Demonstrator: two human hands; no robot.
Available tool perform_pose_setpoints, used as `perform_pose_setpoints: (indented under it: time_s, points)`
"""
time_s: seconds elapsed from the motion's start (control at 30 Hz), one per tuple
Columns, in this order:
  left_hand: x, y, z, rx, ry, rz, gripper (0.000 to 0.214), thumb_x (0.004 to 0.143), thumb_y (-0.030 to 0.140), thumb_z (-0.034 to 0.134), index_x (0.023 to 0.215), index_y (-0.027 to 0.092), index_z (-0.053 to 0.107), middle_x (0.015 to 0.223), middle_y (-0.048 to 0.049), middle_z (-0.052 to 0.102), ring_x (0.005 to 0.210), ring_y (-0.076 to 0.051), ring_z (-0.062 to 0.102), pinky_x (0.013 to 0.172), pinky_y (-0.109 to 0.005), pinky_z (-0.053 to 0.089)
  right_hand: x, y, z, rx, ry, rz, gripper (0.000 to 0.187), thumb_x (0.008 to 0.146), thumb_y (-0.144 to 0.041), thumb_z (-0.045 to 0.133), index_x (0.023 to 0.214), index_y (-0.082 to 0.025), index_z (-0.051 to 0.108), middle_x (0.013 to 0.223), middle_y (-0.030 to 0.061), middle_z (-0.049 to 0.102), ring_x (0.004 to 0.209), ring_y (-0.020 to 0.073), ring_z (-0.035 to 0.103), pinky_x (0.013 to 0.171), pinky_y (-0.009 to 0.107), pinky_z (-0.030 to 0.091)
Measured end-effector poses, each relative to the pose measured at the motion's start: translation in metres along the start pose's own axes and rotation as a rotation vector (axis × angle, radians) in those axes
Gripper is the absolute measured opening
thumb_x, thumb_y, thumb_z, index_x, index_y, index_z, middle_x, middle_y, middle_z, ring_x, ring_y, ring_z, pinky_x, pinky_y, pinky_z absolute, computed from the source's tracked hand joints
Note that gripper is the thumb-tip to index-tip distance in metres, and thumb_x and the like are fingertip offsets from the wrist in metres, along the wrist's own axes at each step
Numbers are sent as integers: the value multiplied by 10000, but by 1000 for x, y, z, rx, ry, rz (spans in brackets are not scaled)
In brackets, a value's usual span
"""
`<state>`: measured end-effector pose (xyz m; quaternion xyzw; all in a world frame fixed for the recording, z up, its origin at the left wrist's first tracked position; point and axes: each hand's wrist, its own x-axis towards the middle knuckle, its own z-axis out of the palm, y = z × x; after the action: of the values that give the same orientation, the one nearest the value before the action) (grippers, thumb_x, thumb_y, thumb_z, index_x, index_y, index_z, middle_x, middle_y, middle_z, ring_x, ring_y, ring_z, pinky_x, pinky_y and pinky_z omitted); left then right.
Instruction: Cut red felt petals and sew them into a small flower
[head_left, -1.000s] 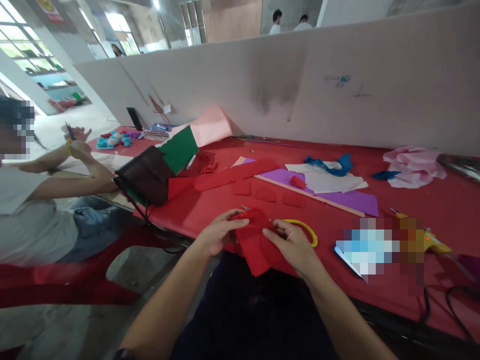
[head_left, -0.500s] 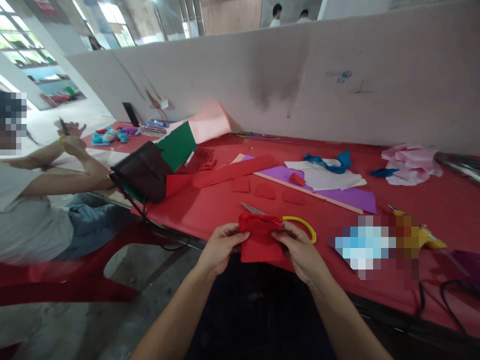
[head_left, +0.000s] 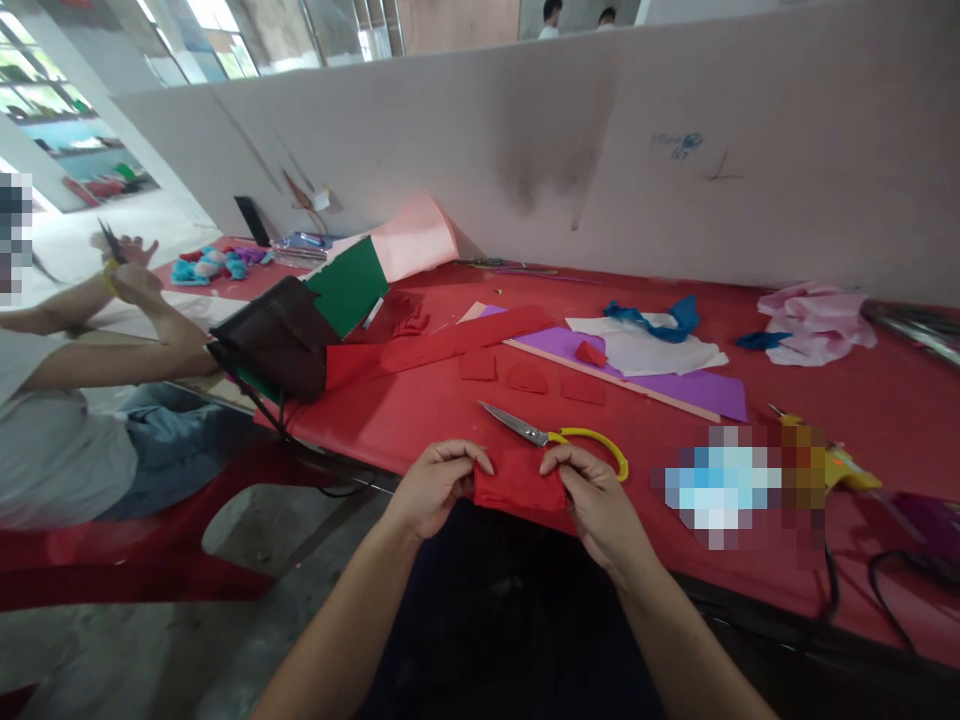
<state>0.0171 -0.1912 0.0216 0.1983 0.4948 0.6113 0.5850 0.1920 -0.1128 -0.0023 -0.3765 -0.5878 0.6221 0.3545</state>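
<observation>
Left grip (head_left: 436,490) and right grip (head_left: 598,492) pinch red cloth (head_left: 520,480) at the table's (head_left: 405,425) near edge, scissors (head_left: 536,435) just beyond.

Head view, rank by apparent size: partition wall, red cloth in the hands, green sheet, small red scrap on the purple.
1. Partition wall
2. Red cloth and green sheet: look too alike to rank
3. Red scrap

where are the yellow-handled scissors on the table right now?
Head view, just right of centre: the scissors lie on the red table, just beyond the red cloth, their handle partly hidden behind the right hand.
</observation>
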Motion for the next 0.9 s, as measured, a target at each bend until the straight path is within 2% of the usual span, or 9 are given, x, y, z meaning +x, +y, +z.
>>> perform_pose_setpoints:
  time_s: [0.1, 0.2, 0.3, 0.4, 0.5, 0.57, 0.67, 0.77, 0.9]
  points:
    - [-2, -5, 11, -302, 21, 21, 113, 741, 227, 640, 830, 174, 687, 795, -35, 678, 702, -130, 614, 671, -242, 482, -1, 2, 2, -87, 103, -100, 175, 776, -165, 441, 679, -229, 572, 698, -13, 525, 650, 155, 463, 649, 284, 362]
    - [-7, -23, 30, -554, -6, -99, 239, 785, 353, 629, 937, 171, 657, 923, -74, 690, 849, -191, 638, 801, -330, 492, -4, 3, 7, -187, 196, -212, 192, 805, -158, 427, 710, -232, 577, 742, 2, 574, 729, 178, 521, 719, 306, 398]
    - [-8, -41, 47, -612, 104, -159, 213, 751, 288, 693, 920, 163, 656, 909, -58, 706, 766, -149, 646, 757, -274, 495, -9, 6, 15, -254, 250, -301, 204, 826, -145, 415, 726, -230, 571, 767, 9, 597, 776, 187, 559, 773, 323, 418]
    - [-4, -48, 53, -576, 187, -111, 170, 728, 202, 719, 882, 151, 668, 860, -42, 722, 704, -132, 657, 713, -249, 509, -15, 8, 19, -303, 212, -369, 221, 842, -131, 409, 754, -228, 586, 792, 19, 615, 801, 191, 585, 786, 333, 439]
    - [-1, -42, 48, -535, 222, -117, 138, 724, 134, 710, 856, 123, 671, 823, -62, 731, 695, -150, 678, 717, -263, 534, -17, 7, 16, -351, 101, -384, 232, 868, -143, 414, 818, -230, 624, 852, 38, 641, 844, 191, 607, 789, 332, 468]
    - [1, -35, 42, -540, 277, -161, 140, 739, 129, 694, 876, 120, 667, 809, -72, 734, 688, -166, 689, 710, -285, 551, -14, 5, 7, -401, 63, -352, 232, 886, -184, 431, 1011, -241, 618, 994, 61, 648, 902, 197, 617, 803, 342, 490]
    - [5, -25, 33, -618, 387, -226, 84, 783, 121, 643, 865, 116, 656, 778, -84, 731, 674, -181, 698, 703, -312, 568, -3, 5, -17, -673, 104, -283, 452, 861, -273, 513, 1308, -244, 448, 1199, 121, 579, 999, 258, 601, 841, 441, 494]
    - [8, -17, 24, -720, 420, -261, 65, 821, 93, 579, 799, 105, 639, 734, -94, 723, 668, -188, 703, 708, -330, 578, 12, 11, -44, -1044, 40, -285, 454, 812, -295, 578, 1254, -200, 531, 1172, 151, 589, 1085, 343, 546, 913, 548, 428]
    - [12, -11, 12, -801, 420, -253, 102, 843, 78, 536, 820, 100, 633, 754, -101, 725, 719, -199, 712, 747, -347, 583, 27, 15, -61, -1091, -174, -296, 439, 811, -195, 536, 1249, -222, 536, 1164, 128, 615, 1067, 299, 583, 898, 472, 461]
